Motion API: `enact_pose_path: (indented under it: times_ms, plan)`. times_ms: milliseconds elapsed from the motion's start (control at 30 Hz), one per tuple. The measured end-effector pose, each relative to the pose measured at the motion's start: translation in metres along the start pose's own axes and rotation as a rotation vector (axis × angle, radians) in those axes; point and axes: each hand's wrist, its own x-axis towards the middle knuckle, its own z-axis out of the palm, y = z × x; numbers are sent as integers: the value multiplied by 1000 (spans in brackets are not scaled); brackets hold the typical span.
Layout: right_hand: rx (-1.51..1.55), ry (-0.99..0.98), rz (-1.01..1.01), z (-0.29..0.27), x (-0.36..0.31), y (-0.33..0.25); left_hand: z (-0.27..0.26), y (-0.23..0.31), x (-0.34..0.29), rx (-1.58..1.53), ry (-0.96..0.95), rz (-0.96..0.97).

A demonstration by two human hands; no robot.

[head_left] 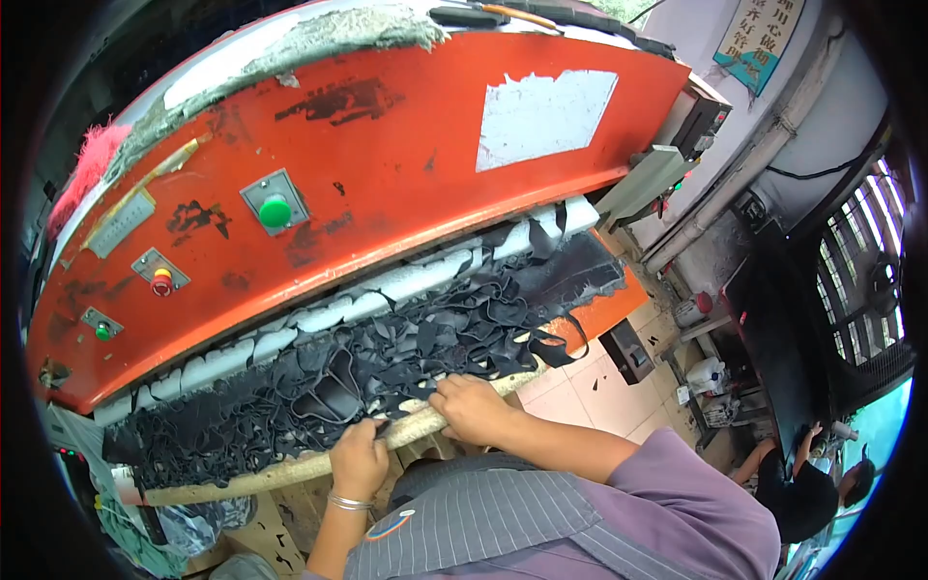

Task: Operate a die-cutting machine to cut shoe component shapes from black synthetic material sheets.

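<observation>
A bed of tangled black scraps [425, 333], strips and cut remnants of sheet material, lies in front of me under an orange press. Among them sits a dark looped shape like a cutting die [333, 394]. My left hand [359, 459], a bangle at its wrist, is closed at the bed's front edge, a small black piece [383, 426] at its fingertips. To its right, my right hand [471, 408] bends its fingers over the worn pale edge board [280, 476], against the scraps. What those fingers hold, if anything, is hidden.
The orange press beam [387, 145] spans the far side, with a green button [275, 212] and a red knob [161, 281]. White padding [338, 311] runs beneath it. A strip [570, 340] hangs off the right end. Far right, another person [807, 498] works at a dark panel [783, 358].
</observation>
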Motion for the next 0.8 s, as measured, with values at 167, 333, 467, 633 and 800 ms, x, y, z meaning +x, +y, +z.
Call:
enact_pose_path:
  times_ms: [167, 333, 467, 633, 800]
  plan:
    - [12, 14, 5, -4, -2, 6, 11, 1, -2, -23, 21, -41]
    - [388, -411, 57, -57, 34, 56, -8, -6, 6, -96, -105, -24]
    - [65, 245, 219, -88, 92, 146, -15, 0, 21, -176, -249, 8]
    - [-182, 436, 205, -72, 129, 227, 11, 42, 78, -728, -267, -128]
    - [223, 504, 168, -69, 83, 202, 27, 66, 121, -903, -194, -169]
